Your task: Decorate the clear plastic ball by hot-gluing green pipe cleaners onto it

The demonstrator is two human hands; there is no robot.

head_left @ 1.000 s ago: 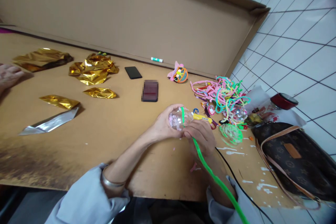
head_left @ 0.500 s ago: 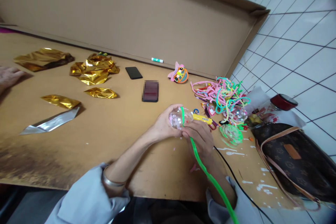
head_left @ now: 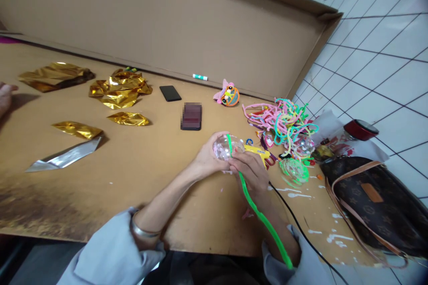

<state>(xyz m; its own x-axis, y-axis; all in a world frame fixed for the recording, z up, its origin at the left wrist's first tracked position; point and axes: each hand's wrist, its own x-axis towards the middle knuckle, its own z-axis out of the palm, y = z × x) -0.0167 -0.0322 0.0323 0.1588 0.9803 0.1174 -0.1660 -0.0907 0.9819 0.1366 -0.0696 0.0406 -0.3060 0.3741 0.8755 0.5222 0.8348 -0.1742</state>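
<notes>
A clear plastic ball (head_left: 220, 150) is cupped in my left hand (head_left: 206, 156), fingers curled round its left side. Across the ball runs a bright green fuzzy pipe cleaner (head_left: 261, 218), its long free end trailing down over my right forearm. My right hand (head_left: 251, 171) pinches that pipe cleaner against the ball's lower right side, its fingertips pressed together. Just behind the right hand lies a yellow glue gun (head_left: 257, 149), partly hidden, and a black cord (head_left: 294, 218) runs along the right forearm. A green-streaked clear dome (head_left: 294, 172) rests to the right.
Tangled pipe cleaners (head_left: 284, 120), a decorated animal-face ball (head_left: 229, 94) and a glue stick (head_left: 199, 77) lie toward the back. A brown handbag (head_left: 374, 205) sits right. Leftward are gold foil (head_left: 120, 89), a black phone (head_left: 170, 93) and another person's hand (head_left: 4, 98).
Both my hands and the ball have shifted slightly left. The pipe cleaner's free end has swung up and left, its tip now showing. The other person's hand has drawn back left.
</notes>
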